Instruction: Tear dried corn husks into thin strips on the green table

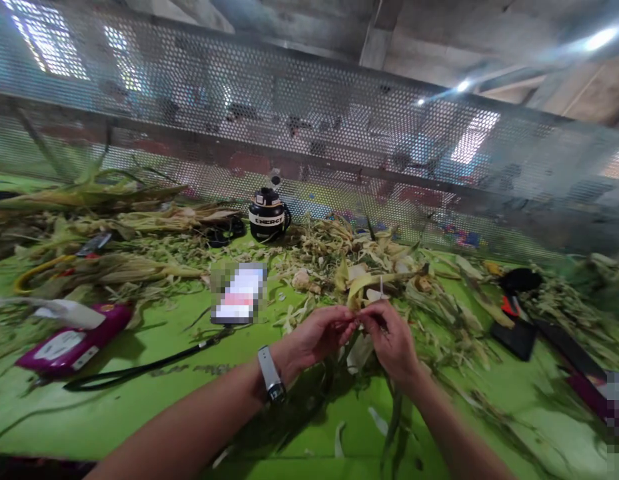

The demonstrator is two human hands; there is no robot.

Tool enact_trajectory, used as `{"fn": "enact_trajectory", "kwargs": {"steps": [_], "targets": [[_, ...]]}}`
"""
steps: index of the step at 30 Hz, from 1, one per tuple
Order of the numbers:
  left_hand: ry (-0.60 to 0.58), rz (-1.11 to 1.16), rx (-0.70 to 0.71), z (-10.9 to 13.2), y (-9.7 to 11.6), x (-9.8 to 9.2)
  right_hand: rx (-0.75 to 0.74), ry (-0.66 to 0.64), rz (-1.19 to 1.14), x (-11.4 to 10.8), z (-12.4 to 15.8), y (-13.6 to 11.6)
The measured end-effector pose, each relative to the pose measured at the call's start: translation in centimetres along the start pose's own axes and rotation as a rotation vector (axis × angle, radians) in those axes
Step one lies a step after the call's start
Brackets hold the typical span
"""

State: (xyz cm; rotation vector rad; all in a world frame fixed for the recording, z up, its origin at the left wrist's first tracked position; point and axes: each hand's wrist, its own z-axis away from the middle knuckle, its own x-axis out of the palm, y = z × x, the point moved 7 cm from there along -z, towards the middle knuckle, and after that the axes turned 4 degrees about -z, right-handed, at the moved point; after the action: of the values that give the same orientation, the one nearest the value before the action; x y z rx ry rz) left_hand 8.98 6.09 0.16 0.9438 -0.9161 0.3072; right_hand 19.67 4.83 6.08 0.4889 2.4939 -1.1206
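My left hand (320,337) and my right hand (395,341) meet over the middle of the green table, fingertips pinched together. Between them they hold a curled yellow-green strip of leaf or husk (360,288), which bends up and to the right from the fingertips. A pale piece (360,353) hangs just below the hands, and I cannot tell whether it is joined to the strip. Loose husk and leaf scraps (339,250) lie heaped right behind the hands. A watch with a grey strap (270,373) is on my left wrist.
A phone (240,293) with a black strap lies left of centre. Behind it stands a black round jug (268,215). A purple tissue pack (76,340) sits at left, long leaves (89,197) beyond. At right is a black flat object (514,337). A perforated metal screen (309,133) closes the back.
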Motion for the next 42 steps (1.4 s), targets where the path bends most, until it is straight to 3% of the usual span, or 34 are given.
{"fn": "enact_trajectory", "kwargs": {"steps": [4, 8, 16, 22, 30, 37, 42], "targets": [[-0.009, -0.06, 0.114, 0.1, 0.1, -0.2, 0.124, 0.053, 0.024, 0.3, 0.4, 0.6], [0.048, -0.19, 0.225, 0.4, 0.5, -0.5, 0.234, 0.067, -0.095, 0.8, 0.8, 1.4], [0.062, -0.404, 0.347, 0.8, 1.3, -0.1, 0.215, 0.099, -0.252, 1.0, 0.7, 1.6], [0.11, -0.371, 0.298, 0.6, 1.2, -0.5, 0.16, 0.07, -0.173, 1.0, 0.8, 0.9], [0.039, -0.141, 0.161, 0.4, 0.4, -0.2, 0.137, 0.054, -0.226, 0.7, 0.7, 0.6], [0.072, -0.077, 0.181, 0.3, 0.5, -0.4, 0.164, 0.092, -0.306, 0.6, 1.0, 1.4], [0.13, 0.051, 0.078, 0.0, 0.3, -0.7, -0.032, 0.057, -0.091, -0.4, 0.2, 0.6]]}}
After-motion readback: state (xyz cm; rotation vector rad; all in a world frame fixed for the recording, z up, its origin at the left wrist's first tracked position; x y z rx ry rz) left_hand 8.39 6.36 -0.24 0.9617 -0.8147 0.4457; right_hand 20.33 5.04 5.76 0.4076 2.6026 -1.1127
